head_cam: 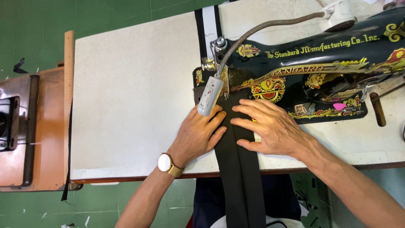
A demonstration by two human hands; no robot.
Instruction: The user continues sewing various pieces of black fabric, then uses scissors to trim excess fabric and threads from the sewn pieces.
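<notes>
Both hands lie flat and open, nothing gripped: left hand (198, 133) and right hand (270, 128) press a black fabric strip (238, 169) between them, fingertips just short of the needle area of the black ornate sewing machine (303, 71). I'd say keep even pressure on both sides and let the strip feed straight, fingers clear of the needle.

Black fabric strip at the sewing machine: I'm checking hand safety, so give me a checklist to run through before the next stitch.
1. Left hand flat on black fabric strip: ok.
2. Right hand flat on the strip: ok.
3. Fingers away from the needle: cannot tell, the lamp head hides it.
4. Strip lies straight toward the sewing machine: ok.
5. Presser foot down: cannot tell.
</notes>
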